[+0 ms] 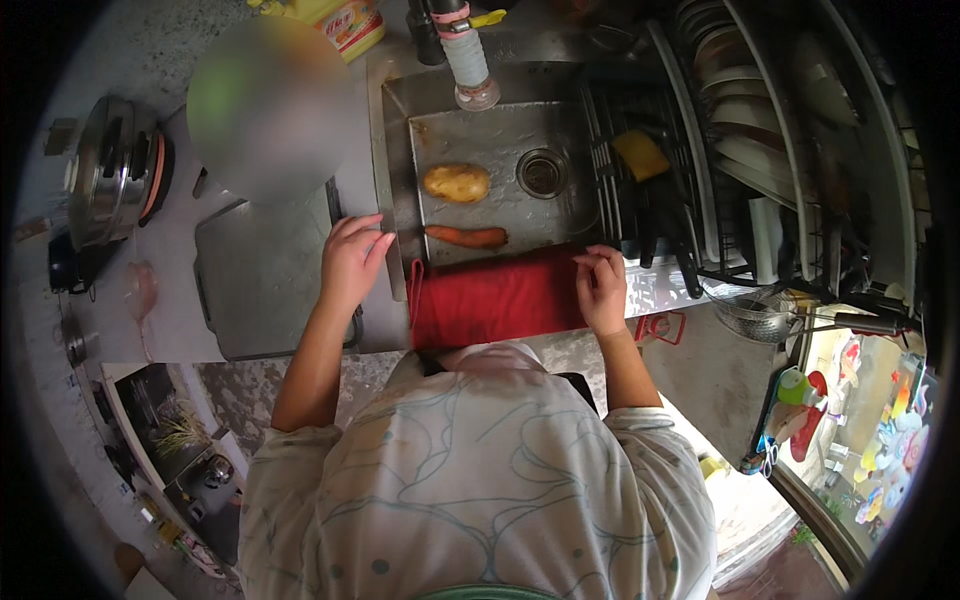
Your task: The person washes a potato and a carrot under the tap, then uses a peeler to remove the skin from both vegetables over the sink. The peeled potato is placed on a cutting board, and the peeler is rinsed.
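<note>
A red cloth [495, 300] with a hanging loop at its left end lies along the near edge of the steel sink [396, 187]. My right hand [602, 285] is at the cloth's right end, fingers curled; whether they pinch the fabric cannot be made out. Left of the sink, over the counter beside its rim, my left hand [356, 259] holds nothing, with its fingers apart. Inside the basin are a potato [456, 183] and, nearer me, a carrot [466, 236]. The drain strainer [541, 173] is to their right.
A faucet with a white ribbed hose [466, 64] hangs over the basin. A cutting board [262, 277] lies on the left. Dish racks with plates [750, 112], a yellow sponge [640, 154] and a wire strainer [750, 311] crowd the right. Metal lids [112, 172] stand far left.
</note>
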Demonstrator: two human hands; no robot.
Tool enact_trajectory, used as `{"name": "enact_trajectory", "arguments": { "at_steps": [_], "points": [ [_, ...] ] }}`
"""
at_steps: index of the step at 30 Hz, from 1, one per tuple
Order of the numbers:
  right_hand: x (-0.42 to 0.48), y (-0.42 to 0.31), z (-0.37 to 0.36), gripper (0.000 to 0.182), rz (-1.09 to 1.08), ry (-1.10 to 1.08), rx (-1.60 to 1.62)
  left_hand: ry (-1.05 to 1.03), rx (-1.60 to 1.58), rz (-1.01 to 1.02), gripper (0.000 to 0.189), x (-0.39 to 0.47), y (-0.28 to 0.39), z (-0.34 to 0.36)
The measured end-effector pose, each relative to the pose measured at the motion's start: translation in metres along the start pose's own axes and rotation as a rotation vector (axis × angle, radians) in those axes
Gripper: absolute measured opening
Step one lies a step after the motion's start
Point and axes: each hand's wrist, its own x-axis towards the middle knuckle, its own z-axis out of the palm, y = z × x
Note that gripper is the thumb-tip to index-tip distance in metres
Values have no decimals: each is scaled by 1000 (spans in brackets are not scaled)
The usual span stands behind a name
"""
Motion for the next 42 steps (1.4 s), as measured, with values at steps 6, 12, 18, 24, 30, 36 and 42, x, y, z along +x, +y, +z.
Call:
{"name": "enact_trajectory", "arguments": {
  "at_steps": [6,12,18,24,30,36,42],
  "points": [
    [3,-4,5,16,30,29,19,154,-325,-125,9,50,6,4],
    [-1,-7,-8,15,89,65,2,-246,-171,2,14,80,5,40],
    [-16,-16,-11,16,122,81,-55,-555,96,110,20,71,3,120],
    [-41,-25,-19,17,198,154,-68,-302,316,8,53,108,-2,144],
    [-59,-22,-33,25,237,178,-87,-549,598,62,97,117,-9,166],
    [-69,-13,-44,25,260,217,-106,-663,638,-8,94,135,-9,186],
    [-47,-12,-48,23,215,215,-93,-815,-550,-496,78,141,-56,202]
  ]
}}
